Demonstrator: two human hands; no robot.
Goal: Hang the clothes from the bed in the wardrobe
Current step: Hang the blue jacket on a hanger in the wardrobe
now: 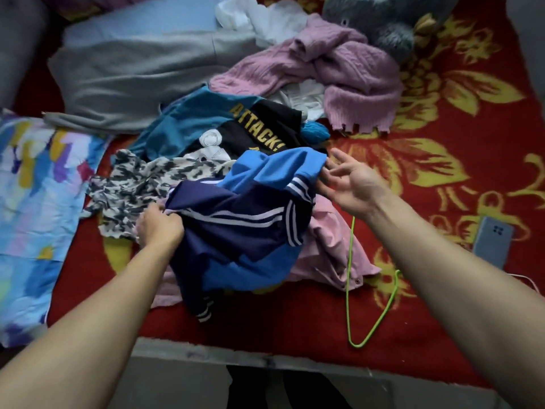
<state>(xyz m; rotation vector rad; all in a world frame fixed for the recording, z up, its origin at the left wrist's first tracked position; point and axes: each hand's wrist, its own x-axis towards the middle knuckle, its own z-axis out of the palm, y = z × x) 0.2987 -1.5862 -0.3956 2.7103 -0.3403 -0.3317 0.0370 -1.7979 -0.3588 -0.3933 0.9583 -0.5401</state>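
Bunching jacket [241,231] edge inside left grip [159,225]

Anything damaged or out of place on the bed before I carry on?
The pink knitted sweater has a ragged, frayed hem along its near edge. A phone lies on the red blanket right of the green hanger, though it is no garment.

You're in home bedroom. Bed [182,353] right below you, covered by red blanket [442,314] with yellow flowers. Bright patterned sheet [35,187] at your left. Everyday clothes [236,231] heaped loose on top. Grey plush toy [383,22] at far side, phone [492,243] on blanket at your right.
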